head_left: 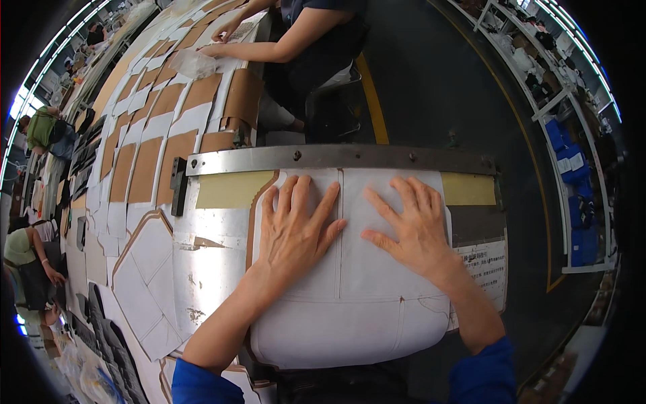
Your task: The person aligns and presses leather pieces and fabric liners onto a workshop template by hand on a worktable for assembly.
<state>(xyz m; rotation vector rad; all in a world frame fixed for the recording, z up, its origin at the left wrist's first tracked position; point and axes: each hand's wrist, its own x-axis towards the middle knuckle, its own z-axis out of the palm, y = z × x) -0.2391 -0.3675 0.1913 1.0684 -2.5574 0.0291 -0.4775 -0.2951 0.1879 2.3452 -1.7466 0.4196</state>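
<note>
Both hands lie flat, palms down, on a white fabric piece (pixel 350 296) spread over a metal work surface (pixel 208 262). The left hand (pixel 294 232) rests on the left half of the fabric, fingers spread and pointing away from the body, thumb angled toward the centre seam. The right hand (pixel 410 225) rests just right of that seam, fingers fanned, thumb reaching inward. Neither hand grips anything; both are open and pressing. The forearms enter from the lower edge, blue sleeves pushed back. The fabric's far edge sits against a metal bar (pixel 343 158) with yellow tape strips (pixel 232 190) beneath it. Brown and white pattern pieces (pixel 145 168) cover the table to the left. Another person (pixel 316 34) works beyond.
</note>
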